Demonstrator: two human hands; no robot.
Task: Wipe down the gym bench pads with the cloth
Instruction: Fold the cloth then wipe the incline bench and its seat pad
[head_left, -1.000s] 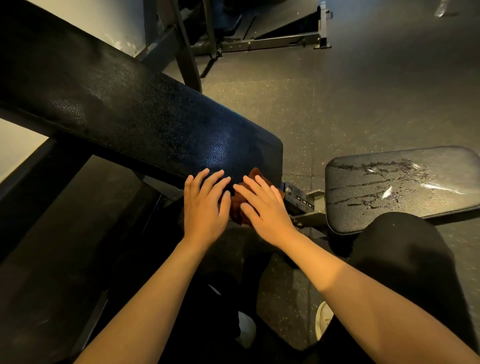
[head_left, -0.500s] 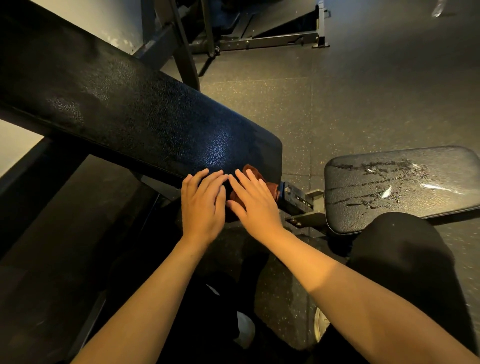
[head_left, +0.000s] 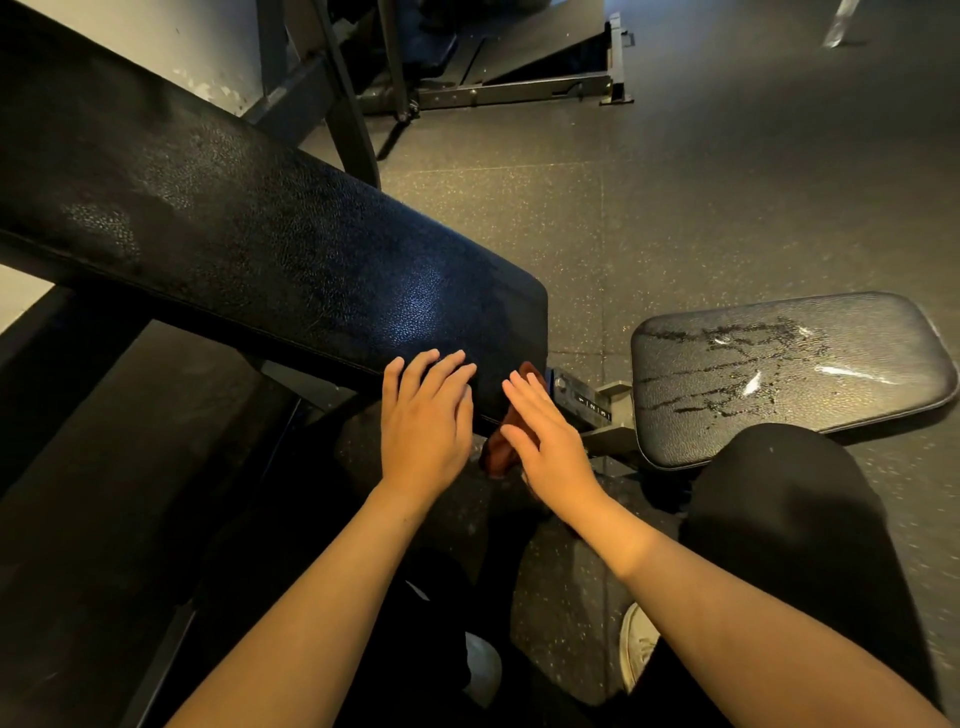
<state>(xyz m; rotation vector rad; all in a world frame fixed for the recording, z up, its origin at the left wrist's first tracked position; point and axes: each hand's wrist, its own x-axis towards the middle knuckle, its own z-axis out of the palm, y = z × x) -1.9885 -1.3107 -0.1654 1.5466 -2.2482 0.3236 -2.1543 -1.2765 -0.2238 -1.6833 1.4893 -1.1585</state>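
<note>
Two bare forearms reached up from the bottom of the frame, above a white shoe (head_left: 636, 649) at lower centre-right and a black-trousered knee (head_left: 779, 519) at lower right. The left hand (head_left: 423, 431) lay flat at mid-frame, its fingers (head_left: 431, 379) straight and slightly spread, the tips resting on the lower end of the backrest pad (head_left: 260, 249) and holding nothing. Just right of it the right hand (head_left: 550, 447) was flat too, fingers straight and together, pressing a reddish-brown cloth (head_left: 496, 457) against the pad's end corner without curling round it. The cloth showed only in part: a bit past the fingertips at the pad's edge, and a bunch below, between the two hands. The black textured pad ran off to the upper left, its surface glossy near the hands. Right of the cloth sat a metal adjustment bracket (head_left: 592, 402), and beyond it the seat pad (head_left: 789, 374) at centre right, streaked with wet lines. Speckled rubber floor (head_left: 675, 208) lay behind, with a steel rack base (head_left: 519, 93) at top centre.
</note>
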